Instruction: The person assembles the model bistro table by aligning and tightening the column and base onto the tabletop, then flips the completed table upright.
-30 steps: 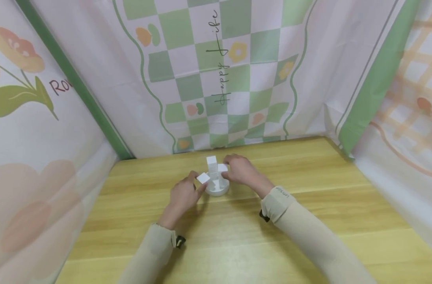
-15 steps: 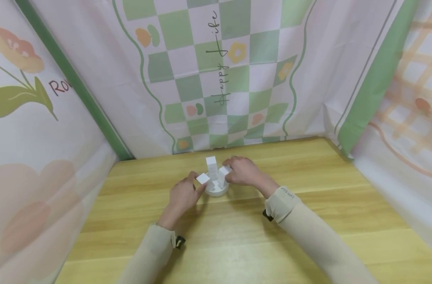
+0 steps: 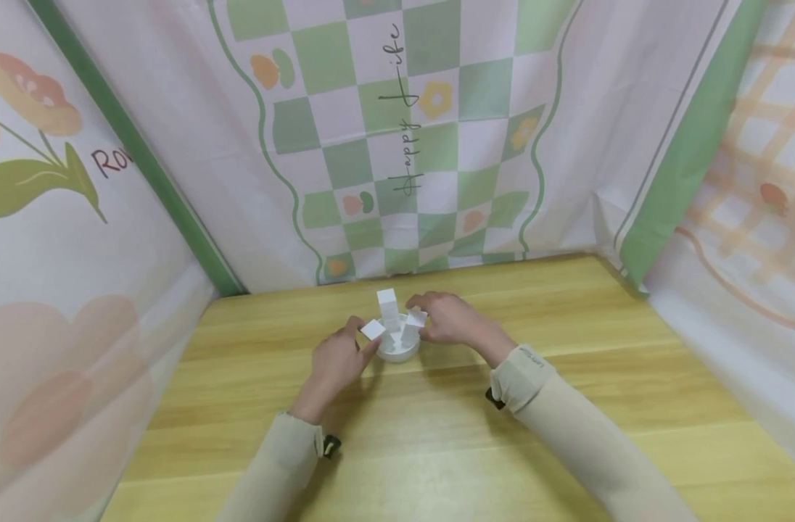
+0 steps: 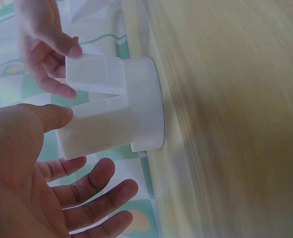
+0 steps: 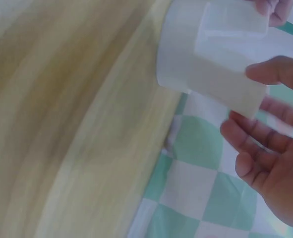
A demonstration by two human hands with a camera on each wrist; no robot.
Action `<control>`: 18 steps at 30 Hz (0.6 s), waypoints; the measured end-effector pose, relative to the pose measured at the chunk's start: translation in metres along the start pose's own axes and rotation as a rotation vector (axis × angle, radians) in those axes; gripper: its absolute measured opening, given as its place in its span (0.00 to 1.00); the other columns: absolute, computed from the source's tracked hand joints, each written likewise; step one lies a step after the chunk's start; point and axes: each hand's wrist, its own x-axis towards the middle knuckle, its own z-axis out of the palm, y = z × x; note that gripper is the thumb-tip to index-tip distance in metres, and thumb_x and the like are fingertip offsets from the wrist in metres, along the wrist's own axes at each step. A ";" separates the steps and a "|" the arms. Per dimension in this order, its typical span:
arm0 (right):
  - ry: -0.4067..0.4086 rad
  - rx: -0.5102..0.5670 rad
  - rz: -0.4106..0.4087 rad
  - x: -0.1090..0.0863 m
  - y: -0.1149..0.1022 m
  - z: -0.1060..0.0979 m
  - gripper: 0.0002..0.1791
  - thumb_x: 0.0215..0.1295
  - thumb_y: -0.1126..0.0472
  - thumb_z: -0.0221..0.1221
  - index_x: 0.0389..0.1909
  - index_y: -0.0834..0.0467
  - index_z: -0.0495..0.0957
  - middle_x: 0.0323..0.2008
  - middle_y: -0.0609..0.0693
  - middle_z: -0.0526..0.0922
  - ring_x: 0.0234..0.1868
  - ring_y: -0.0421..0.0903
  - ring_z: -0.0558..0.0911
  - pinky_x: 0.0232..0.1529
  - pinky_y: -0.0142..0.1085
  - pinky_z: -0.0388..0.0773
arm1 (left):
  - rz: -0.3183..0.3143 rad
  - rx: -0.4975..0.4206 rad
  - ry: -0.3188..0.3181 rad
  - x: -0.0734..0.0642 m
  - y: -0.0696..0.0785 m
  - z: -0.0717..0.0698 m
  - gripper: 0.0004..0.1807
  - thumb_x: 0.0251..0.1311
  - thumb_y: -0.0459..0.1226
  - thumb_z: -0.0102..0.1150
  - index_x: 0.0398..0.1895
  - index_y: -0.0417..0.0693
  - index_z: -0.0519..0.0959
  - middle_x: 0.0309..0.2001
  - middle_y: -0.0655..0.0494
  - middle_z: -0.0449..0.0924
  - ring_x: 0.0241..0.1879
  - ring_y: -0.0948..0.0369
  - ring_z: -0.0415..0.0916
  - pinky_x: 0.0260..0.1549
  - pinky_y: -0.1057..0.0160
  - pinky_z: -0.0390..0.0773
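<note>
A low, round white dish (image 3: 397,354) stands on the table with white oblong blocks rising from it. My left hand (image 3: 337,360) pinches the top of the left block (image 3: 373,330) between thumb and forefinger; its other fingers spread free in the left wrist view. My right hand (image 3: 451,319) holds the right block (image 3: 416,317) the same way, thumb on one face and fingertips at the opposite edge (image 5: 225,82). Both held blocks lean outward from the dish (image 4: 144,104). Behind them, a taller block (image 3: 387,304) stands upright, touched by neither hand.
The wood-grain table (image 3: 397,449) extends toward me and to both sides. Just behind the dish hangs a green-and-white checked cloth (image 3: 407,145). Printed cloth walls (image 3: 77,326) close in the left and right sides.
My right hand has shifted slightly right and toward me, and its block now leans further outward. My left hand and its block have stayed almost still.
</note>
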 end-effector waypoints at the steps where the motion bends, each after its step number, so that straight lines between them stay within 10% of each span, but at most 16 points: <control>1: -0.005 -0.001 -0.016 -0.001 0.001 -0.001 0.27 0.53 0.59 0.68 0.57 0.56 0.79 0.49 0.57 0.85 0.49 0.54 0.84 0.52 0.49 0.82 | 0.003 -0.001 0.006 0.000 0.000 0.000 0.28 0.67 0.60 0.53 0.59 0.51 0.71 0.30 0.56 0.84 0.23 0.60 0.77 0.17 0.64 0.70; 18: -0.019 -0.066 -0.051 -0.003 0.002 -0.007 0.27 0.55 0.56 0.73 0.57 0.53 0.81 0.46 0.53 0.86 0.46 0.51 0.85 0.50 0.47 0.83 | -0.010 0.001 0.007 -0.001 0.002 0.000 0.30 0.68 0.61 0.52 0.60 0.51 0.71 0.25 0.56 0.79 0.18 0.61 0.71 0.14 0.64 0.67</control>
